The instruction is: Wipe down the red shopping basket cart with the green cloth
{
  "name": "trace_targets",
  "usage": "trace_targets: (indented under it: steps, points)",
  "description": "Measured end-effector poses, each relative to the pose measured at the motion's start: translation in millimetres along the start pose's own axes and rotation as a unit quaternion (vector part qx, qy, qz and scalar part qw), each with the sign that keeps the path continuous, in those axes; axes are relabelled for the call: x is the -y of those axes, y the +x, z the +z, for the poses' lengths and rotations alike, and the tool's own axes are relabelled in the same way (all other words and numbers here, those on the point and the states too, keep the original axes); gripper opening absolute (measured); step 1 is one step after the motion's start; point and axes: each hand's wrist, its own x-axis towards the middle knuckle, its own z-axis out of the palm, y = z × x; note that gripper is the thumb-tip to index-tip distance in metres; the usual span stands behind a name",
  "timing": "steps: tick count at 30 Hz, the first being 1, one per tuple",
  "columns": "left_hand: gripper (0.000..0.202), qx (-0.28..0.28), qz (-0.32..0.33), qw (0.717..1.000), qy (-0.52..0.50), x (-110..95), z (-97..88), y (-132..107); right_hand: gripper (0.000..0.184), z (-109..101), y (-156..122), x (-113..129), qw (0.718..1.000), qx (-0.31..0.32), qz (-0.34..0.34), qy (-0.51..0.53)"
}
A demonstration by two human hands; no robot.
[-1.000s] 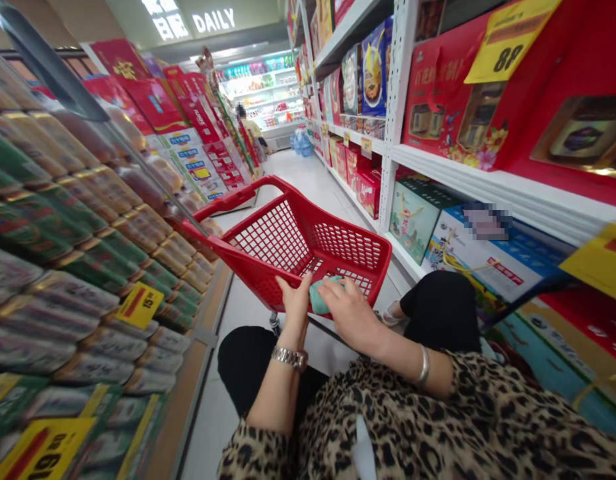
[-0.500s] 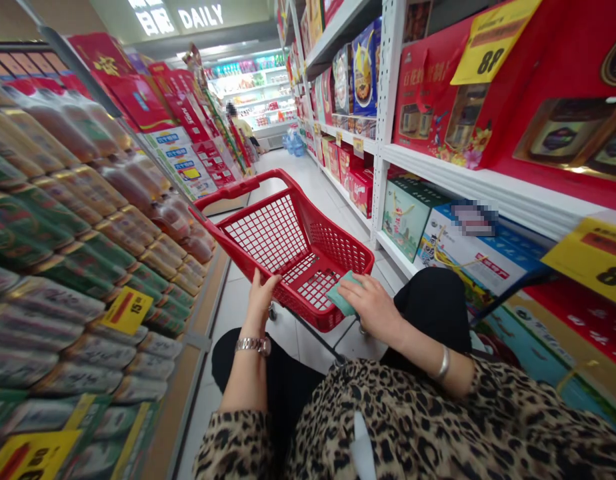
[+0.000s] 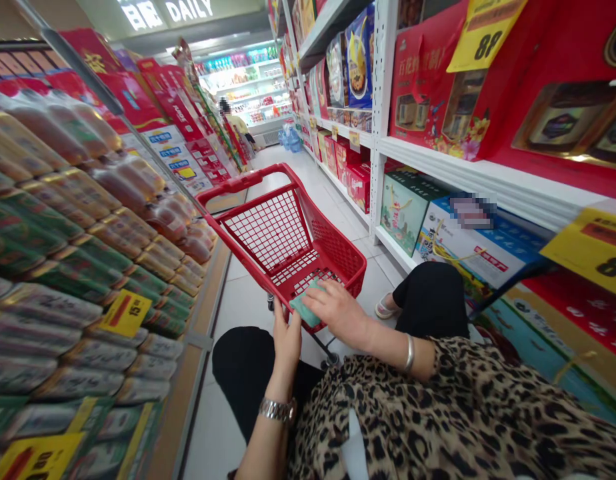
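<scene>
A red plastic shopping cart [image 3: 355, 270] with a grid-like basket stands in front of my knees, its handle toward the far left. My right hand [image 3: 341, 310] presses a light green cloth [image 3: 308, 303] onto the basket's near rim. Part of the cloth is hidden under the fingers. Just to the left, my left hand [image 3: 288, 337] grips the basket's near left corner, thumb and fingers apart at the edge. The two hands are close together. Inside the basket I see only the grid floor.
Stacked packs of canned drinks [image 3: 53, 247] line the left side. White shelves [image 3: 383, 120] with gift boxes [image 3: 428, 87] run along the right. A person [image 3: 238, 123] is far down the tiled aisle, near blue water bottles [image 3: 291, 138] and a lit cooler.
My right hand has slid left with the cloth along the near rim. My left hand has shifted right and nearer to me. The cart has turned slightly.
</scene>
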Motion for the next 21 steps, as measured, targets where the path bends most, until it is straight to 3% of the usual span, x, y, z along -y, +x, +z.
trace_targets:
  steps: [5,15,21]
  points:
    - [0.066,-0.036,-0.009,0.998,0.045,-9,-8.7,8,0.027,16,-10,8,0.999,0.004,-0.013,-0.039]
    - [0.055,0.001,0.007,0.999,-0.051,-9,-42.3,38,0.03,-11,-12,-53,0.995,0.043,0.056,-0.066]
    - [0.055,0.01,-0.016,0.996,-0.084,0,-50.3,53,0.025,2,-9,-39,0.991,0.036,0.068,-0.106]
